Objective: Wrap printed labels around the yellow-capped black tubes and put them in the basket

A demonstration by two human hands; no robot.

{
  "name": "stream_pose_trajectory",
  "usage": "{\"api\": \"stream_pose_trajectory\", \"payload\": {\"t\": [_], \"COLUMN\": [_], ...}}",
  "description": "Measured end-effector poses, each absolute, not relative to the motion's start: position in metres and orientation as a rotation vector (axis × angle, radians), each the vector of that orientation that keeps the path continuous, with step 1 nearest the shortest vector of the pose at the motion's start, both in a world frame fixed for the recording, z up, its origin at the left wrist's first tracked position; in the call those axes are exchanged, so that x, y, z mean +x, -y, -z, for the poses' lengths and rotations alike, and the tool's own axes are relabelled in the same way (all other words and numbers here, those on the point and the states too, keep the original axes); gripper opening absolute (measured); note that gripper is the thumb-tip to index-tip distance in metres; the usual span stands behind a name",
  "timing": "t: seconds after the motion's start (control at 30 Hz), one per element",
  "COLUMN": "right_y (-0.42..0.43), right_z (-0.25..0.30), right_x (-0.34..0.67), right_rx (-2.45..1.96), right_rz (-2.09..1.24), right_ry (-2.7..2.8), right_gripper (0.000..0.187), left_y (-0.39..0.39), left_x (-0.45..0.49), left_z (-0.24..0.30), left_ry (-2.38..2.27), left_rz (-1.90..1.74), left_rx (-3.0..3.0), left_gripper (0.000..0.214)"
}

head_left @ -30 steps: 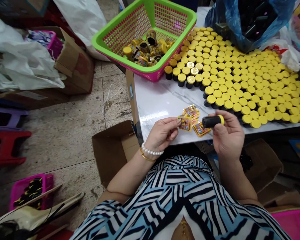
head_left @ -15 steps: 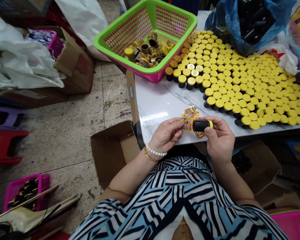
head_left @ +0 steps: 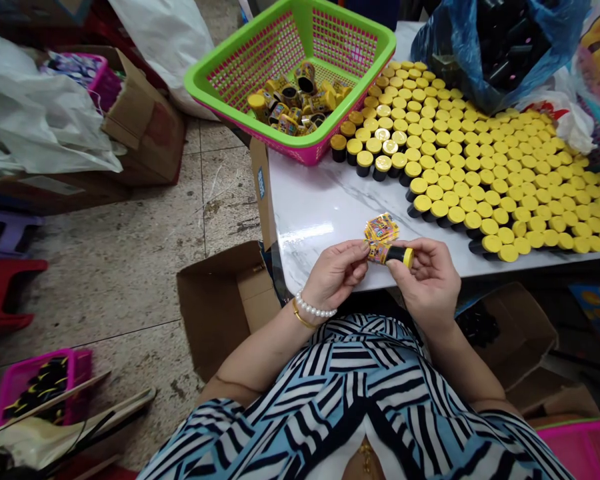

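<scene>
My left hand (head_left: 341, 270) pinches the left end of a printed plastic sleeve label (head_left: 377, 253) between thumb and fingers. From the right, a small black bottle with a yellow cap (head_left: 396, 253) lies sideways, its black end inside the label's open side. My right hand (head_left: 427, 277) grips this bottle around the cap. Just beyond my fingers, a small pile of yellow printed labels (head_left: 381, 227) rests on the white marbled table (head_left: 307, 207).
Many yellow-capped black bottles (head_left: 485, 160) stand packed across the table. A green and pink basket (head_left: 215, 100) holds several labelled bottles. Behind is a blue plastic bag (head_left: 560, 40) of black bottles. An open cardboard box (head_left: 205, 320) sits below the table's left edge.
My right hand has moved the bottle left, and its black end has gone into the label. My left hand still pinches the label in nearly the same place.
</scene>
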State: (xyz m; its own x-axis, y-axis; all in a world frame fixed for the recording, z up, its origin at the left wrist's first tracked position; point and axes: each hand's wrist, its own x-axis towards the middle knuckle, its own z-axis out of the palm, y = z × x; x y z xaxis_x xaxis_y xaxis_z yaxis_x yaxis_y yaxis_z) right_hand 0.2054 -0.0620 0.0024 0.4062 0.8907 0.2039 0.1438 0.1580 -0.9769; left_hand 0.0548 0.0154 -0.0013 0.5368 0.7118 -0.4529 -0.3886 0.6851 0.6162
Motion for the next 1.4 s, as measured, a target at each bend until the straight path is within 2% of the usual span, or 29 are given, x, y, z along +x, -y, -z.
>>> {"api": "stream_pose_trajectory", "payload": {"t": [0.17,0.3,0.47,0.63,0.87,1.03,1.13,1.2,1.3,1.4], "right_y": [0.058,0.055,0.059,0.064,0.063,0.063,0.061,0.058,0.055,0.054], "right_z": [0.007,0.008,0.003,0.001,0.008,0.009,0.013,0.017,0.022,0.024], "right_x": [0.210,0.214,0.225,0.232,0.224,0.227,0.226,0.220,0.211,0.211], "right_rx": [-1.224,-1.194,-1.244,-1.246,-1.270,-1.245,-1.241,-1.272,-1.283,-1.270], "right_rz": [-0.527,-0.504,-0.649,-0.408,-0.401,-0.200,-0.115,-0.238,-0.607,-0.732], "right_ry": [1.195,1.288,1.455,1.561,1.435,1.585,1.629,1.502,1.203,1.148], "right_gripper": [0.041,0.039,0.041,0.055,0.043,0.051,0.055,0.046,0.030,0.029], "left_y": [-0.008,-0.011,-0.020,-0.026,-0.038,-0.039,-0.036,-0.035,-0.036,-0.039], "left_x": [0.046,0.038,0.032,0.034,0.040,0.037,0.040,0.043,0.047,0.045], "left_z": [0.004,0.005,0.006,0.003,0.006,0.005,0.004,0.002,0.000,0.001], "left_ry": [-0.801,-0.639,-0.625,-0.586,-0.502,-0.470,-0.564,-0.601,-0.612,-0.608], "left_rz": [-0.870,-0.841,-0.703,-0.672,-0.838,-0.601,-0.614,-0.695,-0.766,-0.710], "left_rx": [0.701,0.906,0.974,1.042,1.473,1.179,1.066,1.128,1.251,1.245], "left_gripper": [0.036,0.056,0.042,0.043,0.040,0.052,0.045,0.038,0.034,0.037]}}
